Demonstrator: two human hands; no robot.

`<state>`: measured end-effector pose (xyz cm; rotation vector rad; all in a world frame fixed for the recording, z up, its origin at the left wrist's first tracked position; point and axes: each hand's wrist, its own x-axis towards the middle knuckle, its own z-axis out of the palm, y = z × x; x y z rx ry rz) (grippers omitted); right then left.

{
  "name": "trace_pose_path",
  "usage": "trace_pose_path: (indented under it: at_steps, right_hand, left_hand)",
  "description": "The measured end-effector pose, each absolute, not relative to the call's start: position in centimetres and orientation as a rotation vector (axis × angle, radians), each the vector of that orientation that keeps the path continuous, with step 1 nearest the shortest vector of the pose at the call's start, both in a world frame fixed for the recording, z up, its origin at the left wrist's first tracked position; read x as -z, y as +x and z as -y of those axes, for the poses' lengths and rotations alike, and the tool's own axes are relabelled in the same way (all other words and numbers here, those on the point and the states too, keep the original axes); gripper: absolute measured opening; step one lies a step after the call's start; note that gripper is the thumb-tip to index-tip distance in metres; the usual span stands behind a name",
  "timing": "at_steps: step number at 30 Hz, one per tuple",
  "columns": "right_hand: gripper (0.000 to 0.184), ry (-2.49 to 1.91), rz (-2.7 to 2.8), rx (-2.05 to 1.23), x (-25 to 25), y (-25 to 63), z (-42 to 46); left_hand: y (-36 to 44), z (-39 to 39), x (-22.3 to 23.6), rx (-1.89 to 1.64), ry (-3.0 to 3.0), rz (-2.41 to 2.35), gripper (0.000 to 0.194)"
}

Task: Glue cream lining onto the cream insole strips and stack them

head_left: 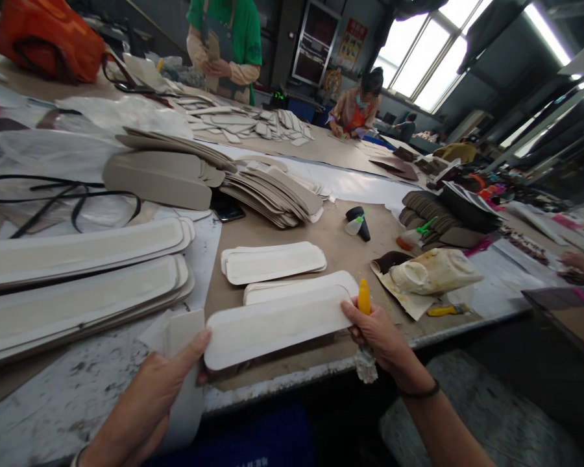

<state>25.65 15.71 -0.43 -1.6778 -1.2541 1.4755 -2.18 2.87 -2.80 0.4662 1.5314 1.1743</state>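
A long white padded strip [277,324] lies across the brown work sheet near the table's front edge. My left hand [150,395] pinches its left end with the thumb on top. My right hand [377,331] grips its right end and also holds a yellow-handled brush [364,298], whose white bristles [366,364] hang below the hand. Under the strip lies another white strip [321,283], and a small stack of shorter white pieces [272,261] sits just behind.
Stacks of long white strips [78,272] lie at the left, beige cut pieces [267,188] behind. A stained glue jug [433,272], a small bottle [355,224] and a phone [226,209] are on the table. Other people work at the far end.
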Motion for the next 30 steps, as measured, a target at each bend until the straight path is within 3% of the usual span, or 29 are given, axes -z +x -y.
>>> trace_pose_path:
  at_steps: [8,17,30]
  right_hand:
    - [0.055,-1.701,1.213,-1.299,0.0,25.1,-14.4]
    - [0.061,-1.680,1.128,-1.376,0.0,24.8,-13.6]
    - [0.059,-1.618,1.043,-1.405,0.1,24.8,-13.1]
  left_hand:
    - [-1.9,-3.5,1.4,-1.117,0.503,-1.710,0.048]
    - [-2.6,-2.9,3.8,-1.148,0.543,-1.681,0.043]
    - [-1.8,-3.5,0.9,-1.159,0.428,-1.687,0.041]
